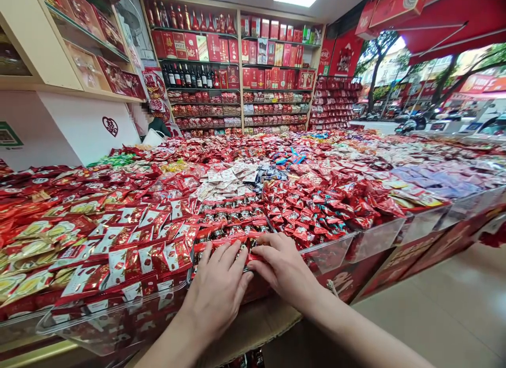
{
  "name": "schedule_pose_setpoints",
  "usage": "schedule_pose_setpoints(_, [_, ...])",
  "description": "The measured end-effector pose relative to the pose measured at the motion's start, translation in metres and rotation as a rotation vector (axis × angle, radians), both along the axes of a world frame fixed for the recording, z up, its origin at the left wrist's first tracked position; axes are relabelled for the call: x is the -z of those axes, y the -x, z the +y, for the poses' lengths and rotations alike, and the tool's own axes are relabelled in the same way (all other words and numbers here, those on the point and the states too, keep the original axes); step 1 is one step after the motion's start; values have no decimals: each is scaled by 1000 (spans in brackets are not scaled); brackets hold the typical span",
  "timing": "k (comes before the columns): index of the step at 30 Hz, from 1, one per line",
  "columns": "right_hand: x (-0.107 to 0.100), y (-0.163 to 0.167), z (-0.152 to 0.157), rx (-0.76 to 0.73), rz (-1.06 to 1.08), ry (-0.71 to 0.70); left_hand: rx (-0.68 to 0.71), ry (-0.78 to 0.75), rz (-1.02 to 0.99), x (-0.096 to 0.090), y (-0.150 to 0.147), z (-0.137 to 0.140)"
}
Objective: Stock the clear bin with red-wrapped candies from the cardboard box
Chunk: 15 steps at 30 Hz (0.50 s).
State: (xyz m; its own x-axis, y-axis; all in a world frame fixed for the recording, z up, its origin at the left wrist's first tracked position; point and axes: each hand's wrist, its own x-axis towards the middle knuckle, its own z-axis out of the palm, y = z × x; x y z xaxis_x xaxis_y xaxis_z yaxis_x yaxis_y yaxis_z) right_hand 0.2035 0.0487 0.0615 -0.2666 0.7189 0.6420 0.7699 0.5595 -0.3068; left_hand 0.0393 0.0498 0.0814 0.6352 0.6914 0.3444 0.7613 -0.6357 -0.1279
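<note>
My left hand (222,281) lies palm down on the near end of a row of small red-and-brown snack packets (231,220), its fingers stretched forward. Beside it, my right hand (279,268) touches the same packets from the right, fingers bent and thumb apart from them. Its fingertips rest on a packet at the front edge; I see nothing lifted. These packets stand in neat rows in a clear plastic tray (188,276). Left of them are red-and-white packets (126,257); to the right is a heap of twisted red candies (308,210).
Clear bin fronts (332,252) line the counter's near edge. White packets (227,178) and many other sweets spread behind. An open cardboard box (264,326) sits below my hands. A person (158,123) is at the back left, before shelves of bottles (190,75).
</note>
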Motion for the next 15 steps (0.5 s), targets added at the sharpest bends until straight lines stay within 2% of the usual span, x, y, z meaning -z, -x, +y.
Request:
schedule_pose_setpoints(3, [-1, -2, 1, -2, -52, 71, -3, 19, 17, 0, 0, 2])
schedule_pose_setpoints(7, [-5, -4, 4, -6, -106, 101, -20, 15, 22, 0, -1, 2])
schedule_pose_setpoints(11, [-10, -10, 7, -66, -136, 118, 24, -29, 55, 1, 0, 3])
schedule_pose_setpoints(15, [-8, -16, 10, -116, -114, 115, 50, 38, 111, 0, -4, 4])
